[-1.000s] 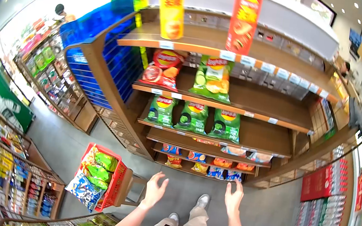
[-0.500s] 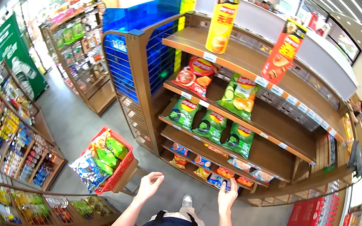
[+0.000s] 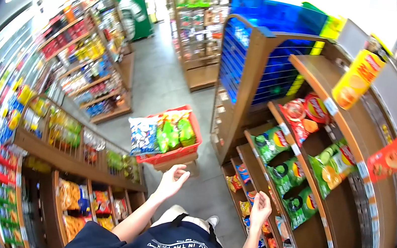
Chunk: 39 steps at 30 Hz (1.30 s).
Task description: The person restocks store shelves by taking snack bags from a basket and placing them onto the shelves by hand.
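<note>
My left hand (image 3: 173, 180) is held out in front of me, fingers loosely bent and apart, with nothing in it. Just beyond it stands a red shopping basket (image 3: 196, 133) on a brown stool-like support. Green snack bags (image 3: 168, 133) and a blue-and-white bag (image 3: 142, 135) fill the basket. My right hand (image 3: 261, 207) hovers beside the chip shelves, empty, its fingers loosely curved upward. Near it, green chip bags (image 3: 286, 177) rest on a shelf, and smaller snack packs (image 3: 245, 209) lie on the lower ones. Neither hand visibly touches anything.
The brown shelf unit (image 3: 336, 194) rises on my right, with a yellow chip canister (image 3: 360, 75) and a red one (image 3: 394, 155) on top. A wooden rack (image 3: 77, 157) of snacks is close on my left. Grey floor (image 3: 165, 73) runs between further displays.
My view has swung left, so the basket now sits nearer the middle and the chip shelves have shifted right. Both hands stay raised and empty. My left hand is now closer to the basket.
</note>
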Each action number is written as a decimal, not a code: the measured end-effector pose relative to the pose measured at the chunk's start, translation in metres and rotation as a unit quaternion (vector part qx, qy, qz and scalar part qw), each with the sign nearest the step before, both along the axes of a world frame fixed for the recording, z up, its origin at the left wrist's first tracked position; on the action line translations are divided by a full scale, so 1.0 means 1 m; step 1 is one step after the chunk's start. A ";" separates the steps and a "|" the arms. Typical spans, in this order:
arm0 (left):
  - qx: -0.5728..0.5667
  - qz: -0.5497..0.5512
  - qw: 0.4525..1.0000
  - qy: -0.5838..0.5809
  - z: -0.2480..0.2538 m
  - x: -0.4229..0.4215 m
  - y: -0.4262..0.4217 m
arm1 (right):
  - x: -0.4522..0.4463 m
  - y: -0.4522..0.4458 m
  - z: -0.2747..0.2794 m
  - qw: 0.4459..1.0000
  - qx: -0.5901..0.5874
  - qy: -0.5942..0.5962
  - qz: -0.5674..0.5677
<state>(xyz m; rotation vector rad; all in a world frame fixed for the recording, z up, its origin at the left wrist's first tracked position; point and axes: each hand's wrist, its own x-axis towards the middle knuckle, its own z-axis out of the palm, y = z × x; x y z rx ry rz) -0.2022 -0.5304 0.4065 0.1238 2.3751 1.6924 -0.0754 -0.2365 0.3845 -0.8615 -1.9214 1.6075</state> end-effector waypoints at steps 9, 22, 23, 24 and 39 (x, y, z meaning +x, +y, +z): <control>-0.067 0.168 0.982 0.048 -0.020 0.009 -0.077 | -0.068 -0.036 0.000 0.986 0.018 -0.031 0.164; 0.066 0.273 0.960 -0.010 -0.091 -0.116 -0.216 | -0.179 -0.197 0.005 0.957 0.080 -0.096 0.262; 0.056 0.271 0.961 0.013 -0.102 -0.125 -0.226 | -0.189 -0.208 0.008 0.950 0.115 -0.105 0.271; 0.059 0.278 0.959 0.004 -0.107 -0.134 -0.239 | -0.201 -0.224 0.011 0.947 0.115 -0.113 0.279; -0.061 0.342 0.935 -0.062 -0.189 -0.213 -0.308 | -0.355 -0.390 -0.036 0.810 0.130 -0.160 0.549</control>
